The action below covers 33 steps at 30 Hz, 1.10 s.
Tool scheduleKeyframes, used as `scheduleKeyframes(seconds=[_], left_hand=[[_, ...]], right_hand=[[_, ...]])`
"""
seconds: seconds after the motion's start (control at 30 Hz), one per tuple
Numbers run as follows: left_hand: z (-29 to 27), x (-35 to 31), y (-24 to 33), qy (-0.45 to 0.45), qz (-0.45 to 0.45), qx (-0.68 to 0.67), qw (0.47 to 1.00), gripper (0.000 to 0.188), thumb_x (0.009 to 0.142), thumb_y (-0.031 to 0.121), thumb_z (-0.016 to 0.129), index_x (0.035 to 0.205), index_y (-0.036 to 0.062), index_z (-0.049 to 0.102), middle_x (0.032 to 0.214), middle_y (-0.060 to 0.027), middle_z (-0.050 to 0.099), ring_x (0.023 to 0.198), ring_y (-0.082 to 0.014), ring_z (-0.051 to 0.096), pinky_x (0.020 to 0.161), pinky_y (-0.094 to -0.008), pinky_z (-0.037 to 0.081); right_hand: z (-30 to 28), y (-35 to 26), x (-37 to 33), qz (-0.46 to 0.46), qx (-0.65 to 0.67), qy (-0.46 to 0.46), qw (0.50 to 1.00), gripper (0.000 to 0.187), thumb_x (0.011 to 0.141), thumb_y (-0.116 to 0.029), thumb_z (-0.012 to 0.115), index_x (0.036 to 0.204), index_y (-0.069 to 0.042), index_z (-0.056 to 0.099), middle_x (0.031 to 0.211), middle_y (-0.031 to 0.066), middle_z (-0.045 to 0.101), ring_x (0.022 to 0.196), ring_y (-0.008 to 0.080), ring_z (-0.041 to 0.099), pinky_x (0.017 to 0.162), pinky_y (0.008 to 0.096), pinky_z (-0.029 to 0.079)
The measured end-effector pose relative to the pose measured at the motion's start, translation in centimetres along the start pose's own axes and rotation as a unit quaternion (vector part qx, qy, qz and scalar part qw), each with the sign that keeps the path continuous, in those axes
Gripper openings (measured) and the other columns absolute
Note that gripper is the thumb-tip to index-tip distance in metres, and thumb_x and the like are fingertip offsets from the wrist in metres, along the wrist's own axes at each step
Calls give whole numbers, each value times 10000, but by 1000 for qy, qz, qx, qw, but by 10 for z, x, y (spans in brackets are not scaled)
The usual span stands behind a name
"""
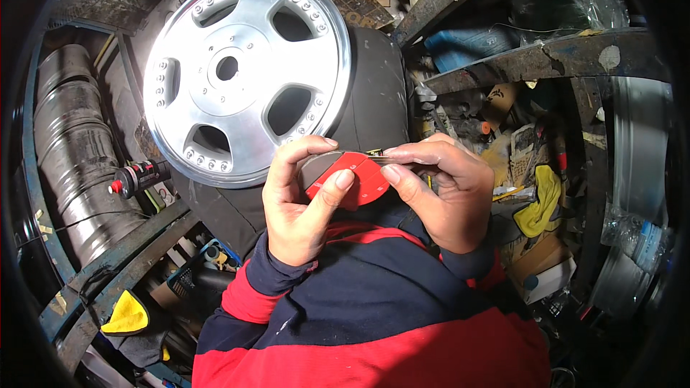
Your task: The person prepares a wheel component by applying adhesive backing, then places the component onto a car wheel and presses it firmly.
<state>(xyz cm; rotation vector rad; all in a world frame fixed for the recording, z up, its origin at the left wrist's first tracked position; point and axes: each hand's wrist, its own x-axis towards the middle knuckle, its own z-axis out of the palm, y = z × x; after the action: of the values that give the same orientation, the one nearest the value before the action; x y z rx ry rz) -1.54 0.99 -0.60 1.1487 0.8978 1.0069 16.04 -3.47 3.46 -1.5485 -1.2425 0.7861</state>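
Between both hands, in front of my chest, is a small round disc with a red backing film (368, 185); a grey section shows along its upper left. My left hand (293, 205) grips the disc's left side, thumb pressed on the red face. My right hand (454, 197) is closed at its right edge, thumb and index finger together around a thin shiny strip whose kind I cannot make out. Just beyond my hands lies a polished silver five-spoke wheel (248, 86), face up, with bolts around its rim. Under it is a dark padded support (374, 93).
Stacked metal wheel barrels (72, 115) stand at the left, near a black-and-red hand tool (135, 178). A yellow cloth (126, 313) hangs over the lower-left frame. A rusty metal rack (532, 65) with clutter and a yellow glove-like cloth (540, 200) fills the right side.
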Motion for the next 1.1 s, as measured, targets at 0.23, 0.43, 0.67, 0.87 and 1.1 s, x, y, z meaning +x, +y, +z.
scheduleKeyframes(seconds=[0.23,0.43,0.67,0.87,1.1], left_hand=[[-1,-1,1,1,3,1,1000,370,830,45,737,1156,-1,570,1143,-107,590,1098,-188,544,990,-312,392],[-1,-3,-1,-3,-10,0,1000,368,833,41,734,1160,-6,571,1148,-109,591,1103,-184,541,992,-312,389],[-2,-4,5,-19,-24,-35,999,326,857,8,696,1159,-19,574,1150,-119,599,1024,-170,602,889,-281,474],[-18,6,8,-88,-4,0,996,288,873,0,669,1148,-33,590,1118,-130,630,980,-167,634,840,-264,504],[-32,15,10,-150,-20,25,988,308,867,9,677,1158,-35,587,1127,-121,646,936,-137,644,779,-251,513]], right_hand=[[2,2,0,-20,-9,3,1000,154,771,6,747,916,-32,712,825,92,696,719,164,684,635,257,523],[0,-1,1,-53,-68,1,996,172,752,9,758,910,-41,710,809,92,693,706,176,685,612,261,521],[2,-2,0,-33,-63,-1,997,175,770,11,739,934,-37,704,818,97,690,708,175,685,615,273,525],[8,11,-5,81,117,-72,987,173,858,-26,673,1026,9,690,834,83,684,735,119,676,635,255,530],[17,11,-12,112,111,-102,982,211,873,-26,635,1065,50,678,787,130,697,690,118,671,627,246,519]])
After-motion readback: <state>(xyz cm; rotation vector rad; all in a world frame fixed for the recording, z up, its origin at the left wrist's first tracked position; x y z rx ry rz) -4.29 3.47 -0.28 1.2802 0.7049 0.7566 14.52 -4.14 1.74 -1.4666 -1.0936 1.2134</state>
